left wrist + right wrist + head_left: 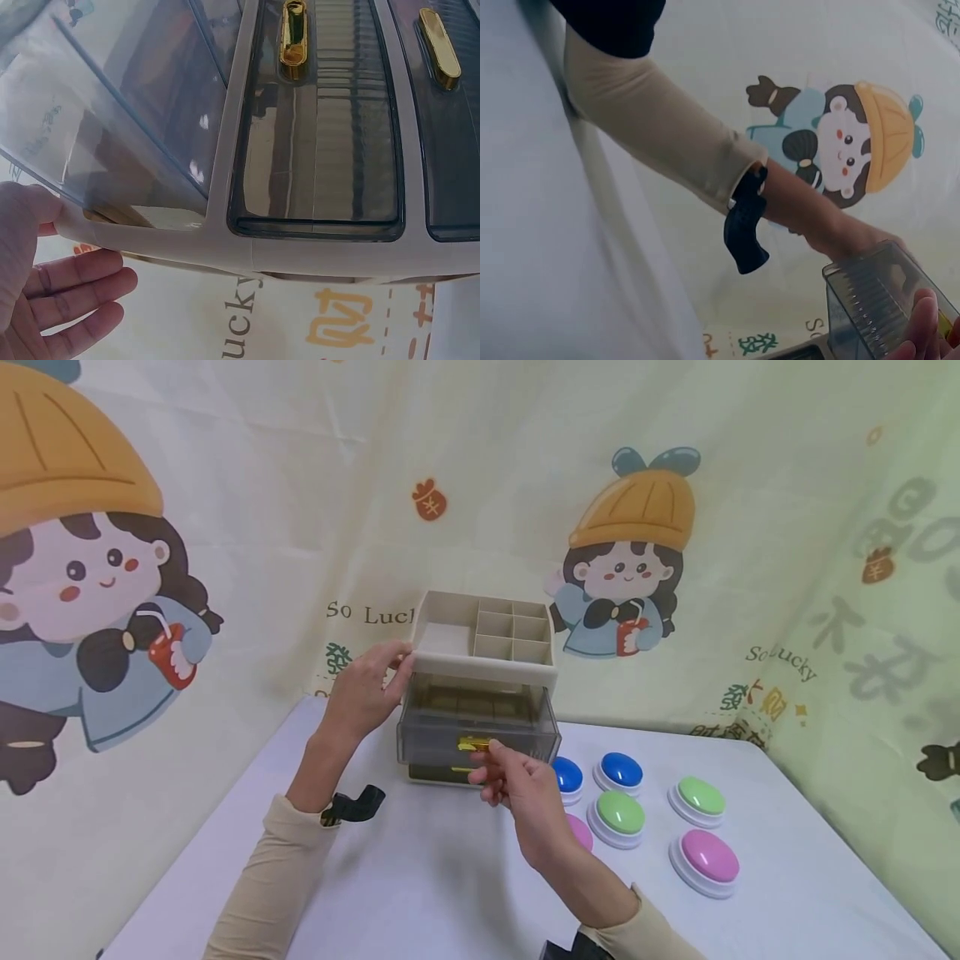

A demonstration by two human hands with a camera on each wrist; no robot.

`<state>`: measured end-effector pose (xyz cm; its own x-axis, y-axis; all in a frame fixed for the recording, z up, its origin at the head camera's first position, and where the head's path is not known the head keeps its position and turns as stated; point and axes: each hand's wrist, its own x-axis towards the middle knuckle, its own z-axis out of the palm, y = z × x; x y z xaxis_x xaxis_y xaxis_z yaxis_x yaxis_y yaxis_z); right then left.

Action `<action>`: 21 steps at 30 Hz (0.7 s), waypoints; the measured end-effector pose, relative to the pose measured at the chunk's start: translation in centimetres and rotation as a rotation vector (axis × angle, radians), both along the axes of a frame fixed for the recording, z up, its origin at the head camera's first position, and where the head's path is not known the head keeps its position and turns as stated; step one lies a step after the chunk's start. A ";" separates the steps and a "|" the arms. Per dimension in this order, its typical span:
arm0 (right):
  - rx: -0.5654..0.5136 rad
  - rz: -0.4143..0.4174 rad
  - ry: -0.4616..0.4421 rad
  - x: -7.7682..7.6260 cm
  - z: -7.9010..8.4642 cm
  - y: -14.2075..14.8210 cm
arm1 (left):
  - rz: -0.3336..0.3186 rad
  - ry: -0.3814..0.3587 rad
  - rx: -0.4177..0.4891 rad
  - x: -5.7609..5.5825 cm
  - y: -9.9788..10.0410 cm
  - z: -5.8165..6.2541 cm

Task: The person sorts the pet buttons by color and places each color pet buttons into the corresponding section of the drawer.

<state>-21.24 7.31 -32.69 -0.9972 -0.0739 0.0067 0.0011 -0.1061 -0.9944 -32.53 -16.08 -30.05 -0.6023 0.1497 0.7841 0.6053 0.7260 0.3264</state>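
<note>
A beige desktop organizer (pixel 483 668) with a divided top tray stands at the back of the table. Its smoky see-through upper drawer (pixel 431 739) is pulled out. My right hand (pixel 531 797) pinches that drawer's gold handle (pixel 468 744) between thumb and forefinger, the other fingers curled below. At the organizer's upper left corner, my left hand (pixel 365 689) grips the edge with thumb and fingers. The left wrist view shows the thumb against the frame (pixel 240 244) and lower drawers with gold handles (pixel 446 64). In the right wrist view the extended drawer (pixel 866 292) partly covers the left hand.
Several push buttons in white bases stand on the table to the right: blue (pixel 621 769), green (pixel 621 812) and pink (pixel 710 855). One pink button is partly behind my right wrist. A printed cloth (pixel 480 460) hangs behind and beside the table.
</note>
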 end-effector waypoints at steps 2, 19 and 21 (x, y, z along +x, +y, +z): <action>-0.008 0.010 -0.002 0.5 0.0 0.1 | 0.002 0.002 0.001 0.1 0.0 0.1; -0.039 0.040 -0.003 2.9 -0.6 0.1 | 0.006 -0.008 0.004 0.6 0.1 0.2; -0.035 0.053 -0.008 3.0 -0.7 0.2 | 0.003 -0.008 0.006 0.5 0.1 0.1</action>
<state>-18.27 7.53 -33.38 -0.9920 -0.1265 0.0018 0.0160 -0.1399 -0.9900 -32.01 -15.97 -29.96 -0.6088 0.1432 0.7803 0.6004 0.7260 0.3352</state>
